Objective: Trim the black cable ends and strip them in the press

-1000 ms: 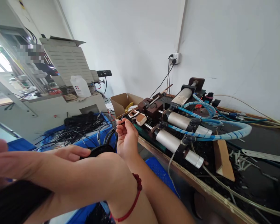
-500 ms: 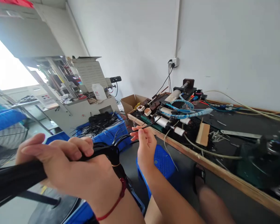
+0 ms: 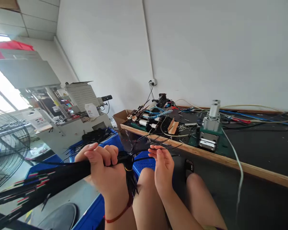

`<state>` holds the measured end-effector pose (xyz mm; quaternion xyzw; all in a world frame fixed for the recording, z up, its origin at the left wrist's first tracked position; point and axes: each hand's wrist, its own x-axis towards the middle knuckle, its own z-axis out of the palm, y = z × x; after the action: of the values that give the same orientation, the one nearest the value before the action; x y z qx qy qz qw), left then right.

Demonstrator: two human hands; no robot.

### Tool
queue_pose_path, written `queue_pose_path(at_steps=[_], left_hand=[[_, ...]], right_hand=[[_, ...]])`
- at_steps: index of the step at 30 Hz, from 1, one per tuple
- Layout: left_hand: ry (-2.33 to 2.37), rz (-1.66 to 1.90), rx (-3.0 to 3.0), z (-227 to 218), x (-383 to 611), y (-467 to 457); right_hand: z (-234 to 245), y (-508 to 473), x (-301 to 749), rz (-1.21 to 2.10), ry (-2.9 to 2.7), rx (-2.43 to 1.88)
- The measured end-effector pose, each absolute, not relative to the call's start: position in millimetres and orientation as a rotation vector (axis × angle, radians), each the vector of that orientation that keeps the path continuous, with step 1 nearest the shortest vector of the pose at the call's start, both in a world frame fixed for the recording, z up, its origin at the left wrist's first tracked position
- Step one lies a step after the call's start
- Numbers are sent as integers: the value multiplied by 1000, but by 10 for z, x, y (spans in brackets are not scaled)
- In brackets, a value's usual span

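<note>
My left hand (image 3: pixel 107 164), with a red cord on its wrist, is wrapped round a thick bundle of black cables (image 3: pixel 69 175). At the bundle's left end, short red, green and white wire cores stick out of the black jackets. A yellow rubber band (image 3: pixel 128 169) circles the bundle to the right of this hand, where the cables bend down. My right hand (image 3: pixel 163 167) pinches thin black cable (image 3: pixel 144 150) between thumb and fingers, above my knees. Loose cable ends spread past its fingertips; how many it grips I cannot make out.
A dark workbench (image 3: pixel 254 150) with a wooden edge carries a green-based pneumatic press (image 3: pixel 211 124), white cylinders and blue tubing. Below are a blue stool (image 3: pixel 142 163) and a blue crate (image 3: pixel 115 140) of black cables. A wire fan guard (image 3: pixel 9 143) stands at left.
My view has swung right and back, bringing the press and my knees into sight. Both hands keep hold of the cables, and the bundle's stripped left ends now show.
</note>
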<state>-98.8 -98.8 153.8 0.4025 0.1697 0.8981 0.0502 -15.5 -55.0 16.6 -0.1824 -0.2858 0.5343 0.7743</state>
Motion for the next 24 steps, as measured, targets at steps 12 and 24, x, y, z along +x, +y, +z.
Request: queue_pose_path(at_steps=[12, 24], left_hand=[[517, 2364, 1555, 1446, -766, -1182], [1104, 2012, 1415, 710, -428, -1163]], right_hand=[[-188, -869, 108, 1198, -472, -388], [-475, -924, 702, 1022, -435, -661]])
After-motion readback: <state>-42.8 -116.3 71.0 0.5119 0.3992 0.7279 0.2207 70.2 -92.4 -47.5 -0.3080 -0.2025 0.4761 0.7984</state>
